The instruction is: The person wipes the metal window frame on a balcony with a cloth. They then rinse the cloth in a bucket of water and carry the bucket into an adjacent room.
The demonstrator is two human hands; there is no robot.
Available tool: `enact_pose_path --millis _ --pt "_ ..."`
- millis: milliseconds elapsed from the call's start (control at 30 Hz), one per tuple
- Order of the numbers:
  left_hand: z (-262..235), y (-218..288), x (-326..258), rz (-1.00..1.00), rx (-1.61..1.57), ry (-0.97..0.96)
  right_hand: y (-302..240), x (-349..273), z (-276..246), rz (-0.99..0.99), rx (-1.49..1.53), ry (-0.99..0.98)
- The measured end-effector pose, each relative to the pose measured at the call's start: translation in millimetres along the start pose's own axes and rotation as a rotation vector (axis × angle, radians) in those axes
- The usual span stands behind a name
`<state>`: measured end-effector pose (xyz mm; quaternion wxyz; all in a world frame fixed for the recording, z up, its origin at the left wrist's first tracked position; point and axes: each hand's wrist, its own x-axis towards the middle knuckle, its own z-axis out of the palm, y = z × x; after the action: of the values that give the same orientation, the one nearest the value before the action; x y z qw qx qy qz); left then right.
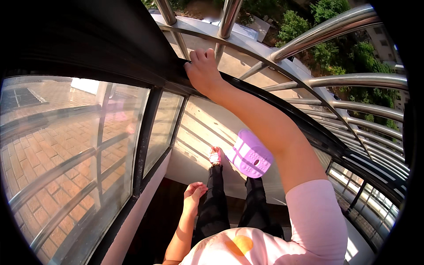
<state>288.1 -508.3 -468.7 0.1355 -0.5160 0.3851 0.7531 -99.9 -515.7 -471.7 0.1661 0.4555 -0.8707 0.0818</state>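
My right hand (203, 70) is raised at the end of my outstretched arm. Its fingers curl over the black window frame (180, 66), close to the metal bars. Down beside my left leg, my left hand (194, 193) hangs with its fingers loosely curled in, and nothing shows between them. A purple plastic object (251, 155) with a dotted face and an oval hole rests on the pale ledge (194, 128), partly behind my right arm. It hides my right foot. My left foot, in a pink sandal (215, 156), stands on that ledge.
Curved metal bars (327, 31) run outside the frame on the right, with trees (327, 53) and buildings far below. A glass pane (75, 150) on the left shows brick-pattern tiles and reflected bars. Below the ledge lies a dark floor (154, 216).
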Motion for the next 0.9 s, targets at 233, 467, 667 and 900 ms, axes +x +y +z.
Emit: enact_pose_path --millis 233,467,667,900 --pt "1.4 -10.2 -5.3 -0.023 0.067 0.023 25.2 -53.1 -25.8 0.078 0.012 -0.098" --pt "14.3 -21.6 -12.9 -0.004 0.042 -0.023 40.0 -83.5 -45.8 0.141 0.082 -0.170" --pt "14.3 -27.5 -13.7 0.011 0.092 -0.012 43.2 -82.3 -49.1 0.194 0.194 -0.206" --pt "30.6 -19.4 -15.5 0.024 0.108 -0.084 44.5 -86.9 -58.0 0.226 0.213 -0.285"
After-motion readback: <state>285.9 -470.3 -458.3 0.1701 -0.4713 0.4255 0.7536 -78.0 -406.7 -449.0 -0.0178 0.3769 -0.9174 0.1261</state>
